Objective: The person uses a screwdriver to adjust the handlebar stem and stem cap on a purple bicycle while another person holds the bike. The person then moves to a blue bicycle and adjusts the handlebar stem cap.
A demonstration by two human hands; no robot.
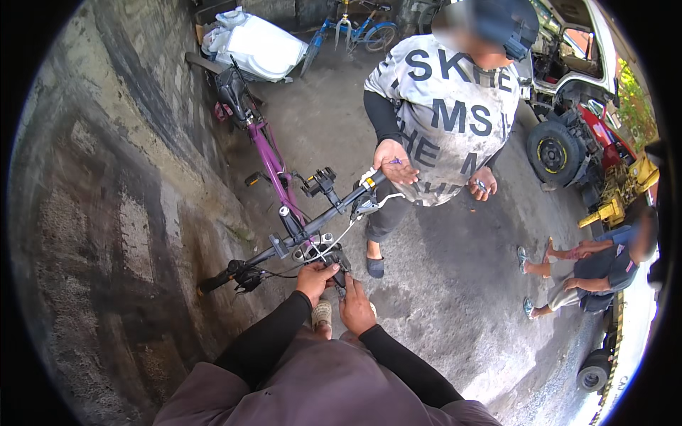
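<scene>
A purple bicycle (266,153) stands in front of me, its black handlebar (320,221) running across from lower left to upper right. My left hand (314,282) pinches a small black part (339,260) at the front of the bicycle, below the handlebar stem. Beside it, my right hand (356,307) is closed at the same spot, its fingers on a slim dark piece I cannot make out. Black and white cables (346,231) loop just above my hands. Across the handlebar, a co-worker's open palm (395,165) holds small purple bits near the grip.
The co-worker's other hand (482,184) holds small objects. A concrete wall (128,213) rises close on the left. Behind are a white panel (259,48) and a blue bicycle (369,32). To the right are a truck wheel (558,153) and a seated person (600,273).
</scene>
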